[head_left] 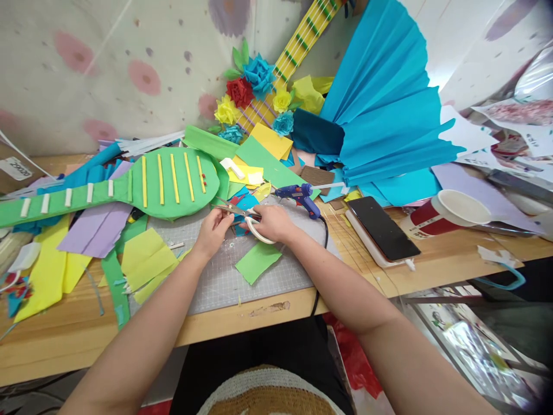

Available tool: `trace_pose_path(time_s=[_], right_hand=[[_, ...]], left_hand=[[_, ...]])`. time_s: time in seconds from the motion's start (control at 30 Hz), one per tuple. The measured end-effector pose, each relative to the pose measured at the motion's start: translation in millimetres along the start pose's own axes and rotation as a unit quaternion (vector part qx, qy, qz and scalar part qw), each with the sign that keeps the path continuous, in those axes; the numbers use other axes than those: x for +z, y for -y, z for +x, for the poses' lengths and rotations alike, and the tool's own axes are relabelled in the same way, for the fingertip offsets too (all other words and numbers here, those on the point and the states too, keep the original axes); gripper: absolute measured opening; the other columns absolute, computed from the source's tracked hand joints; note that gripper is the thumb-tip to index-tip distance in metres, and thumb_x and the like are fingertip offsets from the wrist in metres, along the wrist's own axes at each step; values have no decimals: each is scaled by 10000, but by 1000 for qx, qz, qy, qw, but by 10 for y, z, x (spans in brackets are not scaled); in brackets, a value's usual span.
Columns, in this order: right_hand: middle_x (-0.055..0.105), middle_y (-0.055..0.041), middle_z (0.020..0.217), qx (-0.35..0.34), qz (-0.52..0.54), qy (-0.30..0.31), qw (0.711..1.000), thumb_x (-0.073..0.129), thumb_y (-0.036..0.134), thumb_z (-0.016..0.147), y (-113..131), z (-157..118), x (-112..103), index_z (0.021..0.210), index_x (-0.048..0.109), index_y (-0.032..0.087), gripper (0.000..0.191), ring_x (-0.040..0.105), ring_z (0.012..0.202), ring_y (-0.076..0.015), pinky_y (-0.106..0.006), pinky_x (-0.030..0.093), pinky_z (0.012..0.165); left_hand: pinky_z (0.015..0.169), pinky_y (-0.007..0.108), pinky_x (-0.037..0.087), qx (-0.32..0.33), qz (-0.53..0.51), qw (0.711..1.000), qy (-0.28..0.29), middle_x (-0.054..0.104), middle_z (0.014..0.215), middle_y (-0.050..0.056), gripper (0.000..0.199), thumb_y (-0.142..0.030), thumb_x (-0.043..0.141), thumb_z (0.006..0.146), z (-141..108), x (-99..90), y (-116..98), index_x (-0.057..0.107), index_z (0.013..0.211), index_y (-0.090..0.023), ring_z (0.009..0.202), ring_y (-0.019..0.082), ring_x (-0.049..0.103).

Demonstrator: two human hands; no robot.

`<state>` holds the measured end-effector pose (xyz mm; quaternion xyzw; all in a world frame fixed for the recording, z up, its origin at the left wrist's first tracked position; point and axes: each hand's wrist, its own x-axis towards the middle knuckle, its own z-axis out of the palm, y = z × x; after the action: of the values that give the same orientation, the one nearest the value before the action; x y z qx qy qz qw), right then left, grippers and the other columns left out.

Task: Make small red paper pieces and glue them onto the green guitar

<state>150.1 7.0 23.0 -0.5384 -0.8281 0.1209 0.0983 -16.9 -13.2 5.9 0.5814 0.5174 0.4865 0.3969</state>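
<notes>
My right hand point(273, 222) is wrapped round the white handles of a pair of scissors point(259, 230), whose blades point left. My left hand point(212, 231) is closed beside the blades, its fingertips pinched on something too small to make out. Both hands are over the grey cutting mat point(216, 285). A light green paper piece point(258, 262) lies just below my right hand. Behind the hands are scraps of blue and yellow paper. To the left rests a green paper instrument point(168, 184) with yellow and white strips.
A blue glue gun point(302, 197) with a black cord lies right of the hands. Farther right are a phone point(383, 227) and a paper cup point(444, 213). Yellow-green paper point(147, 259) lies left; blue crepe paper point(380, 115) and a flowered yellow instrument point(298, 46) stand behind.
</notes>
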Motion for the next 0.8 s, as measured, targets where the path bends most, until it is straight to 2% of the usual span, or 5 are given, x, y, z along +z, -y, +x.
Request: trace_pose_path(time_s=[0.2, 0.4, 0.53, 0.7, 0.8], right_hand=[[680, -78, 919, 0, -20, -5, 1000, 464, 445, 807, 72, 2, 73, 884, 610, 187, 307, 607, 799, -201, -266, 349, 632], [679, -71, 904, 29, 6, -28, 999, 465, 414, 794, 119, 1, 141, 852, 607, 193, 269, 605, 813, -202, -266, 357, 645], [677, -70, 893, 36, 11, -57, 998, 479, 385, 775, 143, -3, 171, 828, 604, 192, 235, 602, 817, -202, -262, 346, 639], [674, -61, 876, 28, 8, -80, 996, 479, 386, 768, 143, -13, 170, 829, 605, 192, 239, 600, 789, -195, -262, 324, 609], [673, -58, 892, 19, 13, -72, 997, 460, 412, 789, 107, -6, 145, 857, 608, 191, 274, 597, 783, -185, -256, 317, 602]], left_hand=[[668, 288, 412, -26, 183, 983, -16, 651, 740, 53, 445, -563, 406, 792, 40, 11, 53, 589, 705, -167, 748, 210, 586], [576, 285, 373, -32, 266, 962, -45, 637, 689, 71, 429, -549, 383, 813, 3, 39, 30, 575, 710, -179, 667, 216, 575], [526, 270, 327, -33, 268, 960, -71, 575, 588, 31, 389, -528, 411, 806, -16, 63, -24, 498, 628, -193, 563, 178, 516], [536, 267, 326, -34, 233, 969, -73, 558, 596, 17, 376, -515, 427, 803, -32, 103, -57, 483, 620, -191, 572, 162, 499], [544, 262, 335, -26, 170, 983, -65, 500, 570, -2, 354, -503, 441, 799, -31, 120, -53, 480, 635, -192, 551, 141, 459]])
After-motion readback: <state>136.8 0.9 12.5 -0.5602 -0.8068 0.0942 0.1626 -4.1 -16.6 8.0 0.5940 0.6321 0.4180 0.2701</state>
